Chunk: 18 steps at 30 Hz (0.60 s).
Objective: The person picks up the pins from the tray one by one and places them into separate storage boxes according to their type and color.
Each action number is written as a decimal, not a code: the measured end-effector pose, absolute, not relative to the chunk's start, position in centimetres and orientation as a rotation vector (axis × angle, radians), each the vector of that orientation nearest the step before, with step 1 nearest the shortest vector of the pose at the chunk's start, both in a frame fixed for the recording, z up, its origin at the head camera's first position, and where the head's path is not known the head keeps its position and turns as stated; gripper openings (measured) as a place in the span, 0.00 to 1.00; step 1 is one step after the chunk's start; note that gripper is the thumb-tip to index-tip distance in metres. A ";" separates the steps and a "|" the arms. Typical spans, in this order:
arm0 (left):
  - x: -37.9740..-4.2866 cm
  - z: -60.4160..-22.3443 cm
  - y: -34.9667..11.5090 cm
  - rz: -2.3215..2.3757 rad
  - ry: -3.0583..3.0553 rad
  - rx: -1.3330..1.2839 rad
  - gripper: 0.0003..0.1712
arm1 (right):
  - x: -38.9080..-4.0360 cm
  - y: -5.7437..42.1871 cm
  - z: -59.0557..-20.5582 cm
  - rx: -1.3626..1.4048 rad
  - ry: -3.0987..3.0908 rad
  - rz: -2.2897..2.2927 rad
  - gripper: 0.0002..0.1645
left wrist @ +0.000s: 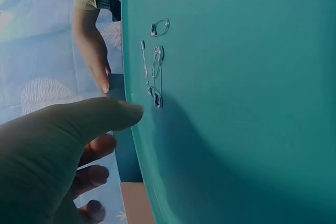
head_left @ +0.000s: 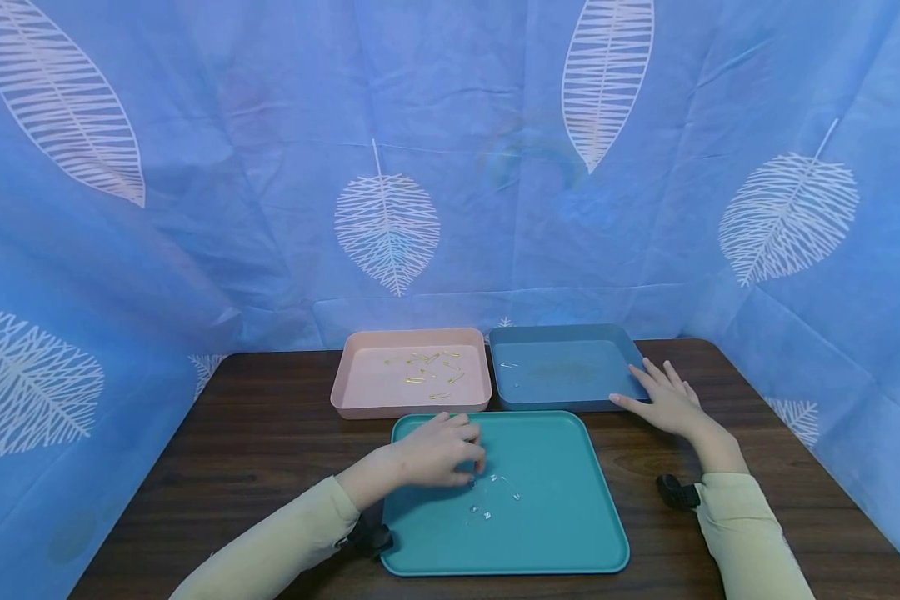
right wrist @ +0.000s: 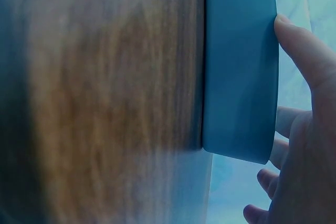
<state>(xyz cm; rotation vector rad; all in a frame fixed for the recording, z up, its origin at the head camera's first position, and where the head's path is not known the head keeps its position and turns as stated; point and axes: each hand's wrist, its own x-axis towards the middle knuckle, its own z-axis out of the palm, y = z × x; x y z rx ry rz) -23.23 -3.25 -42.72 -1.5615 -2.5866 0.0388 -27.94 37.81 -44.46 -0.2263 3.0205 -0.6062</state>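
Note:
Several silver safety pins (left wrist: 158, 77) lie in a loose cluster on a teal tray (head_left: 555, 517). Over the left part of that tray hovers my left hand (head_left: 438, 452), close to the pins. In the left wrist view its thumb (left wrist: 110, 114) stands apart from the loosely bent fingers, and nothing shows between them. At the near right corner of a blue tray (head_left: 555, 406) is my right hand (head_left: 667, 406), fingers spread. The right wrist view has its thumb (right wrist: 296, 40) at the blue tray's rim.
Left of the blue tray stands a pink tray (head_left: 356, 392) holding several gold safety pins (head_left: 416, 380). A silver safety pin (head_left: 508, 365) lies in the blue tray. All the trays rest on a dark wooden table (head_left: 270, 467), with a blue leaf-patterned cloth (head_left: 465, 233) hanging behind and beside it.

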 end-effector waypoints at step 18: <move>-23.2 -43.3 -3.1 0.035 -2.660 -1.631 0.04 | -28.1 37.9 -44.6 -0.227 3.021 -0.603 0.56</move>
